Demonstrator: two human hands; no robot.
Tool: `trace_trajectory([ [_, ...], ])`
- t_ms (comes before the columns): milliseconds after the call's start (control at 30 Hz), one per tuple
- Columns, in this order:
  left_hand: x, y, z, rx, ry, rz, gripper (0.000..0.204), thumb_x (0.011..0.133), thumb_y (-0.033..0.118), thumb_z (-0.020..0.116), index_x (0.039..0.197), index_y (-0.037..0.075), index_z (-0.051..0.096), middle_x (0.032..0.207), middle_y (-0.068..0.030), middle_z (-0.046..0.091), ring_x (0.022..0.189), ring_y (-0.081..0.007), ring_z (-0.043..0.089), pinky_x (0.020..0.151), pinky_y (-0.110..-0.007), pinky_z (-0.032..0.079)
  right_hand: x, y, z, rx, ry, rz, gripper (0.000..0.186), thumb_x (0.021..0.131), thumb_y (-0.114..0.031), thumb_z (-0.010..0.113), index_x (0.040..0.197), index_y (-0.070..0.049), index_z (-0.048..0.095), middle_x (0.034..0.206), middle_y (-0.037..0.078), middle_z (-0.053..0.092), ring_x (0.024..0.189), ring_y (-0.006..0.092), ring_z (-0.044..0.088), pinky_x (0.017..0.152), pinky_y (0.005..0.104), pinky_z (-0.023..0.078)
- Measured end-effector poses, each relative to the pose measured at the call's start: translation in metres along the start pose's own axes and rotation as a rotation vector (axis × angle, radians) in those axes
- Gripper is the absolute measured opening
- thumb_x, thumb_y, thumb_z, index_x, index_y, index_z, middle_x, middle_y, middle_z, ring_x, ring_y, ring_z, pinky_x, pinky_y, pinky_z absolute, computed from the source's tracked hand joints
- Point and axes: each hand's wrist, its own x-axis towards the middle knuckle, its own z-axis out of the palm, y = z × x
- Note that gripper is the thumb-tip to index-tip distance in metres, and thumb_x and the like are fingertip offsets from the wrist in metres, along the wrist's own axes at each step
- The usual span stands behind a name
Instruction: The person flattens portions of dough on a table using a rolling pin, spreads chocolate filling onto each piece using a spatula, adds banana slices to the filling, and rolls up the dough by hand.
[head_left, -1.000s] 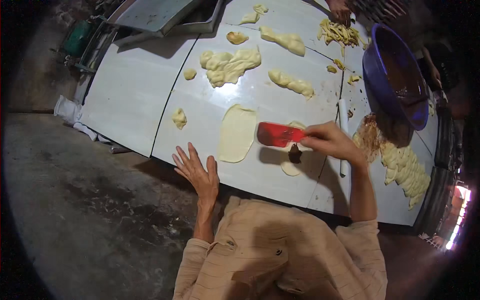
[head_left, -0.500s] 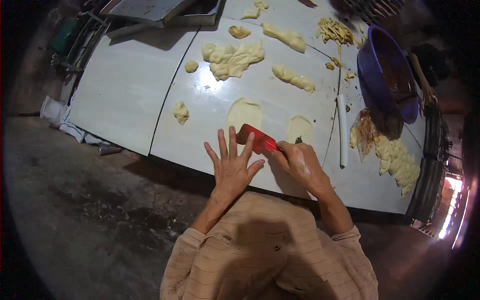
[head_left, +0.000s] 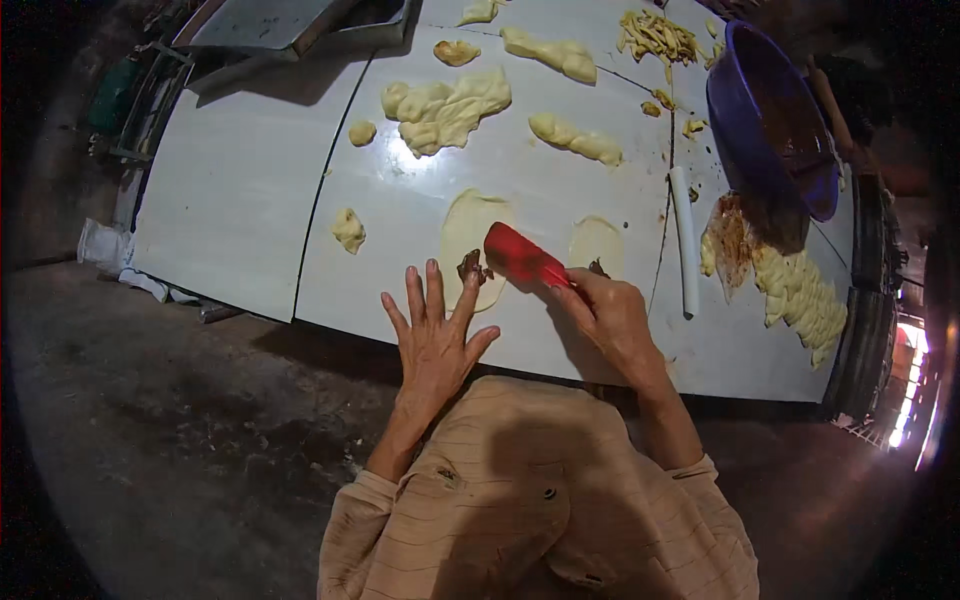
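My right hand (head_left: pixel 610 330) grips a red flat scraper (head_left: pixel 525 255), its blade over the right side of a flattened oval of pale dough (head_left: pixel 475 216). My left hand (head_left: pixel 430 340) is spread at the front left of that oval, index fingertip at a dollop of dark brown filling (head_left: pixel 470 265); whether it touches the filling I cannot tell. A second flattened dough oval (head_left: pixel 594 234), partly behind the scraper and my right hand, carries dark filling. A small dough lump (head_left: pixel 348 230) sits to the left, and a white rolling pin (head_left: pixel 685 250) lies to the right.
On the white tabletop (head_left: pixel 230 190) are metal trays (head_left: pixel 260 30) at back left, several dough pieces (head_left: pixel 445 110), cut yellow strips (head_left: pixel 655 40), a purple basin (head_left: pixel 740 120) with brown contents, and shaped dough rows (head_left: pixel 800 300) at right. Another person's arm (head_left: pixel 830 115) shows beyond the basin.
The scraper has moved left from the right oval to the left one, where a dark dollop now shows. My left hand has come rightward to that oval's front.
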Motion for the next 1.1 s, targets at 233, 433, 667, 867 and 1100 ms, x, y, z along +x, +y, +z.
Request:
trace_trajectory([
  [233,-0.003,-0.003,0.002,0.028,0.001,-0.04,0.084,0.092,0.059,0.063,0.16,0.02,0.034,0.162,-0.0343,0.021,0.151,-0.0551,0.014,0.112,-0.079,0.008,0.007,0.025,0.015,0.058,-0.049,0.075,0.029,0.098,-0.03,0.063,0.108,-0.005,0.073,0.076,0.019,0.068,0.068,0.035,0.066,0.066,0.0424,0.051],
  [433,0.001,-0.003,0.001,0.05,-0.036,0.006,0.077,0.092,0.057,0.064,0.156,0.02,0.043,0.163,-0.0301,0.024,0.152,-0.0517,0.017,0.117,-0.073,0.01,0.007,0.06,-0.009,0.643,-0.088,0.331,0.028,0.099,-0.027,0.069,0.104,0.0,0.071,0.076,0.0,0.066,0.059,0.009,0.057,0.051,0.0281,0.044],
  [667,-0.009,-0.018,0.022,0.101,0.192,0.051,0.057,0.099,0.05,0.055,0.147,0.02,0.058,0.16,-0.0219,0.038,0.151,-0.0453,0.027,0.121,-0.062,0.018,0.011,0.137,-0.146,0.215,0.945,0.222,0.026,0.098,-0.022,0.068,0.113,-0.001,0.069,0.084,0.007,0.071,0.073,0.0164,0.068,0.065,0.0311,0.052],
  [867,-0.006,-0.021,0.031,0.038,0.307,0.162,0.048,0.101,0.048,0.053,0.142,0.025,0.063,0.158,-0.0211,0.042,0.148,-0.0453,0.034,0.119,-0.061,0.025,0.003,0.228,-0.224,-1.02,0.829,0.404,0.026,0.094,-0.018,0.059,0.115,-0.015,0.074,0.089,0.013,0.068,0.084,0.034,0.069,0.072,0.0465,0.055],
  [1100,-0.009,-0.025,0.033,-0.115,0.371,0.17,0.035,0.099,0.045,0.058,0.122,0.025,0.076,0.149,-0.0193,0.053,0.139,-0.0469,0.043,0.111,-0.063,0.035,-0.039,0.214,-0.209,-0.521,0.978,0.355,0.027,0.097,-0.027,0.063,0.114,-0.008,0.074,0.096,0.018,0.074,0.086,0.0345,0.072,0.075,0.0426,0.055],
])
